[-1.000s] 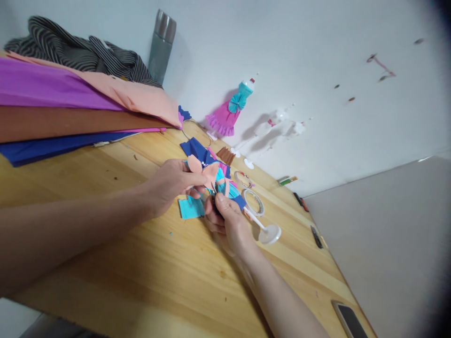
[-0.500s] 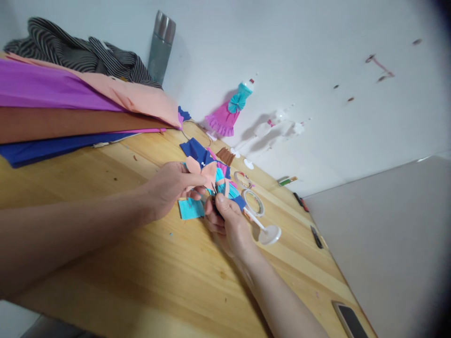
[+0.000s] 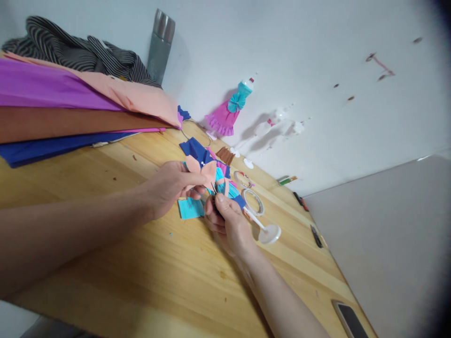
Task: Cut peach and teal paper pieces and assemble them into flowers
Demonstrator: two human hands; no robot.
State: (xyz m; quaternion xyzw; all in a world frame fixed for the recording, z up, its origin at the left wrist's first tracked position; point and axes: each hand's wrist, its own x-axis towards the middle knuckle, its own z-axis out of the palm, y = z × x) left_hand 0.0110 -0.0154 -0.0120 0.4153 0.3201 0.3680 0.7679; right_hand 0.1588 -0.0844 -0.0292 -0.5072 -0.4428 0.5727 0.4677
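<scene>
Pinched between the fingers of my left hand (image 3: 176, 182) is a peach paper cutout (image 3: 208, 172) with petal-like lobes. My right hand (image 3: 227, 213) is closed round dark-handled scissors (image 3: 213, 188), whose blade tips meet the lower right edge of the peach paper. A narrow peach strip hangs beside the blades. Beneath and behind my hands lie a turquoise paper piece (image 3: 190, 209), a blue paper piece (image 3: 193, 149) and pleated turquoise paper. A white stand with a round base (image 3: 269, 234) lies tipped just right of my right hand.
Stacked coloured paper sheets (image 3: 63, 123) and a striped cloth (image 3: 77, 56) lie at the left, by a grey flask (image 3: 161, 47). A small mannequin in a pink skirt (image 3: 222, 117) stands by the wall. Tape rolls (image 3: 261, 206), a cutter knife (image 3: 316, 237) and a phone (image 3: 350, 320) lie rightward.
Almost nothing differs. Both hands keep their places on the peach paper and scissors; the view has shifted very slightly.
</scene>
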